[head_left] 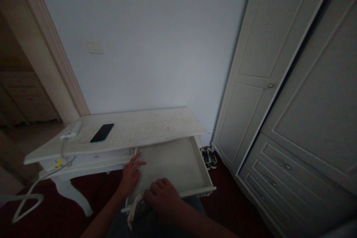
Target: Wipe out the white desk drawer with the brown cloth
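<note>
A white drawer (173, 165) is pulled out of a white table (150, 124), and its bare bottom shows. My left hand (131, 173) is at the drawer's left side, fingers spread and holding nothing. Near the drawer's front edge, my right hand (164, 197) curls its fingers over a dark, soft-looking cloth item (143, 217) with a pale edge. Shadow and the hand hide much of that item, so its exact kind is unclear. It lies low in front of me, by the drawer's front left corner.
On the tabletop are a dark phone (102, 133) and a white power strip (71, 130); a white cable (36, 186) hangs at the left. Black-and-white shoes (209, 157) stand on the dark red floor. A white wardrobe (245, 108) closes off the right side.
</note>
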The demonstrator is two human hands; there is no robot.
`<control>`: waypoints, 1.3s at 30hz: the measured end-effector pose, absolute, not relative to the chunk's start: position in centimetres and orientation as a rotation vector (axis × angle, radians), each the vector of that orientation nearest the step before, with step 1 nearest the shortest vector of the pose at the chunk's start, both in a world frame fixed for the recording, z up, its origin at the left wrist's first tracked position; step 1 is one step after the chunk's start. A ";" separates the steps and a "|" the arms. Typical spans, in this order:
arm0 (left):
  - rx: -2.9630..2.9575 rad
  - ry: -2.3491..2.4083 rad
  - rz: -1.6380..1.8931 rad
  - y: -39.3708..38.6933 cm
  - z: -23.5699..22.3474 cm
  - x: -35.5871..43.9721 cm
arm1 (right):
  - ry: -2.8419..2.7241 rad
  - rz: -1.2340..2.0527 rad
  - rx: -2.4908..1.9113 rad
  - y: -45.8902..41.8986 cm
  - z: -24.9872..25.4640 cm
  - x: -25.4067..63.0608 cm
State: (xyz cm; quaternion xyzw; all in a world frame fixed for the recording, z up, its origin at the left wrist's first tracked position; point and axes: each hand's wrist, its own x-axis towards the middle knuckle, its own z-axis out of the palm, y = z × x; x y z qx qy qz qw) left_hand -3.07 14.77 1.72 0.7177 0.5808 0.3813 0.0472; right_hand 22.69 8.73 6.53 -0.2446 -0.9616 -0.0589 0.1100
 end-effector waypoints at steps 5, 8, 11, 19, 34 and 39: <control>2.184 1.789 1.115 14.6 2.2 -3.0 | -2.841 -0.134 -0.732 8.9 6.5 23.6; 2.180 1.789 1.122 14.6 2.3 -3.0 | -2.833 -0.110 -0.745 8.8 6.8 24.2; 2.171 1.782 1.152 14.6 2.1 -2.9 | -2.839 -0.100 -0.760 8.7 7.0 24.7; 2.125 1.790 1.174 14.6 2.1 -2.7 | -2.835 -0.054 -0.779 8.6 7.3 26.0; 2.150 1.776 1.174 14.8 1.6 -3.1 | -2.856 0.004 -0.856 8.6 7.7 28.8; 2.139 1.788 1.161 14.8 1.9 -3.1 | -2.869 0.045 -0.888 8.7 7.6 29.8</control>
